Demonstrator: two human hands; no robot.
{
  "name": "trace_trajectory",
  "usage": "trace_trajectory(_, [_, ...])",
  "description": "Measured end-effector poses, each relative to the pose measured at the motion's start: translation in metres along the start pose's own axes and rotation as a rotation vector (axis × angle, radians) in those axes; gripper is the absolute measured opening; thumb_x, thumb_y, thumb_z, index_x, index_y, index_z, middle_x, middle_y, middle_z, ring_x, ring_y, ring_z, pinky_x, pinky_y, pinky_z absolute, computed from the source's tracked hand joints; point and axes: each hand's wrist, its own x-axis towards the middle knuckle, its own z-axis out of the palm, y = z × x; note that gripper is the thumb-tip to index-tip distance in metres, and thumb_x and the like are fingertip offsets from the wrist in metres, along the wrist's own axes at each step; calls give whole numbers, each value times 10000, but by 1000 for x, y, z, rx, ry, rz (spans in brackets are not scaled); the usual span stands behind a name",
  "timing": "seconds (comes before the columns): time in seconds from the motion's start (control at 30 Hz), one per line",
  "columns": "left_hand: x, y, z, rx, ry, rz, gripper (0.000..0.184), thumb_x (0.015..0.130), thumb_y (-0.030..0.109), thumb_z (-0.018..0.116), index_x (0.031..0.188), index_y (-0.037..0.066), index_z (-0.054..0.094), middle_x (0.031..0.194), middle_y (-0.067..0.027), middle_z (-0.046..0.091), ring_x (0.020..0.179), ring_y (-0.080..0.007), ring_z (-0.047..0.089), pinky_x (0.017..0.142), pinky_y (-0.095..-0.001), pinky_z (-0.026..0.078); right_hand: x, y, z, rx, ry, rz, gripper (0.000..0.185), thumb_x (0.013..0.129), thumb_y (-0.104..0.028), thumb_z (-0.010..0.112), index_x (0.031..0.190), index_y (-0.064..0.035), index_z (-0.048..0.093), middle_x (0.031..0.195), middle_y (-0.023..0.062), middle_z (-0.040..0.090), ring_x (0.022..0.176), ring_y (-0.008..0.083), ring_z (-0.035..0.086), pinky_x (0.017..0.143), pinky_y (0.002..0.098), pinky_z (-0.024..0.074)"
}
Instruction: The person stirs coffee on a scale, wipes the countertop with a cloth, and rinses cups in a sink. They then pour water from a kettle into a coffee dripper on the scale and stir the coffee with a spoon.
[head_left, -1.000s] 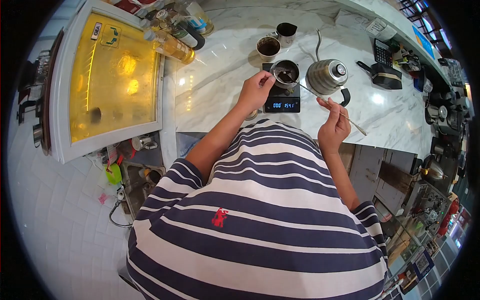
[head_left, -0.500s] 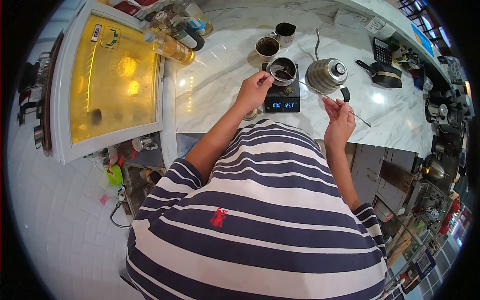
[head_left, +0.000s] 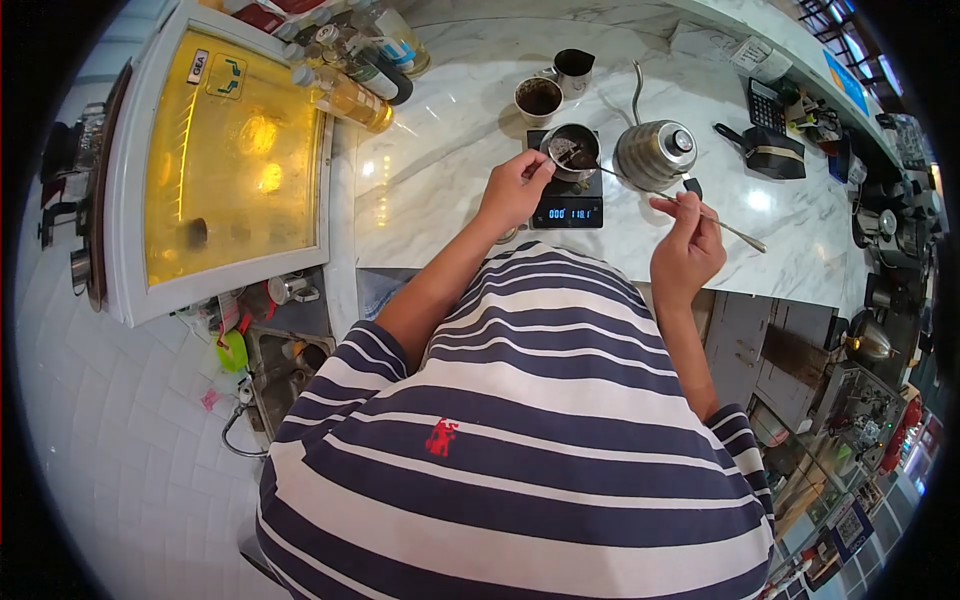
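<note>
A metal cup (head_left: 573,150) with dark contents sits on a black digital scale (head_left: 567,213) with a lit blue display. My left hand (head_left: 515,188) pinches the cup's rim at its near left side. In my right hand (head_left: 690,243) is a long thin spoon (head_left: 735,232), held between thumb and fingers, its far end inside the cup. Just right of the scale stands a steel gooseneck kettle (head_left: 655,153). Behind the scale are a white cup (head_left: 538,98) with dark grounds and a metal pitcher (head_left: 573,72).
Bottles (head_left: 350,95) stand at the counter's back left, beside a yellow-lit glass-doored cabinet (head_left: 235,160). A calculator (head_left: 765,105) and a black pouch (head_left: 775,152) lie on the marble counter (head_left: 450,190) at the right. A sink (head_left: 275,380) is at lower left.
The spoon and my right hand have shifted right and changed angle. The dark contents of the cup look different, and the scale's reading has dropped. My left hand stays at the rim.
</note>
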Motion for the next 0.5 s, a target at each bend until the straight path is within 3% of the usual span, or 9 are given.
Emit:
trace_trajectory(0.23, [-1,6,-2,37,-16,5,279,1033,281,621,1121,23,683,905,-87,742,874,-160,688,826,-324,515,0,21,10,141,10,57,279,1094,-205,545,1022,23,690,887,116,790,794,73,646,755,233,478])
trace_trajectory(0.33, [-1,7,-1,6,-24,1,285,1035,287,616,1136,29,681,905,-89,742,867,-160,688,814,-325,519,-4,33,6,198,-21,82,284,1108,-195,506,1033,18,678,924,128,791,823,96,660,820,250,490])
trace_trajectory(0.43, [-2,8,0,10,-34,3,290,1036,295,613,1140,32,682,898,-88,742,856,-157,685,788,-324,523,-6,54,4,114,-73,-55,282,1119,-193,468,1066,17,649,963,154,786,875,129,696,848,257,498])
trace_trajectory(0.5, [-2,10,0,32,-42,8,291,1036,297,614,1139,34,682,891,-83,742,847,-152,681,768,-323,525,-7,62,2,228,-84,36,284,1124,-192,452,1084,27,628,992,181,775,922,179,722,885,284,522])
